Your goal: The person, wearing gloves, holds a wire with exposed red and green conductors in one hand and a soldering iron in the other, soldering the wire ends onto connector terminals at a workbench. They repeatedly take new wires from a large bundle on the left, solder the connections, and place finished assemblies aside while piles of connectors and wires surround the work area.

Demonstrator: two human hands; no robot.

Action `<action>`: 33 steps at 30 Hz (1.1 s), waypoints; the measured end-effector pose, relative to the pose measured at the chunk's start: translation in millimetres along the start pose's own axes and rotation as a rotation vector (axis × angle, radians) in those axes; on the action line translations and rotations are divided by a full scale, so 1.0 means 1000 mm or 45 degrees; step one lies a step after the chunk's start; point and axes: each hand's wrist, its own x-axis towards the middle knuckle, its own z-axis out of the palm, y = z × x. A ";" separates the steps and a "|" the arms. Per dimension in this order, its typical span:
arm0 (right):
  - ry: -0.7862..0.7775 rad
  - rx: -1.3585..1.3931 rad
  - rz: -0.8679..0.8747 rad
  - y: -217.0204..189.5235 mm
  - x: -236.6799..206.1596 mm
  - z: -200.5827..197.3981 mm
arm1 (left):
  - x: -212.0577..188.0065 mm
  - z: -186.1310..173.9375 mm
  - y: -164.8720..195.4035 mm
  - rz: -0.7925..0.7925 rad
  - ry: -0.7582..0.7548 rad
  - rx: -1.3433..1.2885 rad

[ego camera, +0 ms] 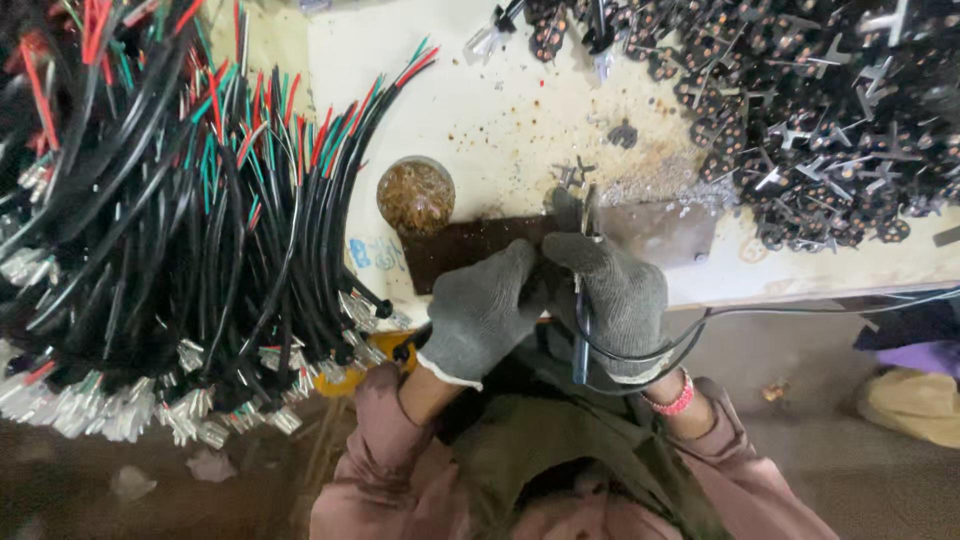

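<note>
Pink sleeves (385, 455) and two grey-gloved hands are seen from above at a stained workbench (520, 110). Both hands are held together over a dark metal plate (470, 245); the right hand (620, 295) is clamped on a thin metal tool (582, 300) with a black cord (700, 325), while the left hand (480, 310) is pressed beside it, its grip hidden. Bundled wires (200, 220) are heaped at left, small black parts (820, 110) at right, a round jar (415, 195) just behind the plate.
</note>
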 end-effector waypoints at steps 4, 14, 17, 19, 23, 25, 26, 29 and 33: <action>0.342 0.619 -0.142 0.000 -0.013 -0.005 | 0.001 -0.006 0.002 0.050 0.057 0.026; 0.071 0.163 -0.400 0.028 -0.062 0.009 | -0.002 0.007 0.011 -0.139 0.166 -0.129; 0.063 0.210 -0.358 0.033 -0.062 0.007 | -0.004 0.009 0.013 -0.182 0.126 -0.129; 0.057 0.355 -0.322 0.034 -0.060 0.006 | -0.005 0.009 0.015 -0.206 0.118 -0.124; 0.117 0.371 -0.445 0.031 -0.059 0.005 | -0.007 0.010 0.019 -0.137 0.243 -0.093; 0.028 0.308 -0.360 0.030 -0.059 0.002 | -0.007 0.010 0.020 -0.137 0.255 -0.125; -0.010 0.269 -0.314 0.029 -0.059 0.000 | -0.007 0.010 0.020 -0.167 0.233 -0.160; -0.059 0.312 -0.362 0.025 -0.058 -0.003 | -0.007 0.008 0.017 -0.190 0.196 -0.220; 0.036 0.381 -0.360 0.019 -0.056 -0.002 | -0.007 0.001 0.012 -0.164 0.174 -0.371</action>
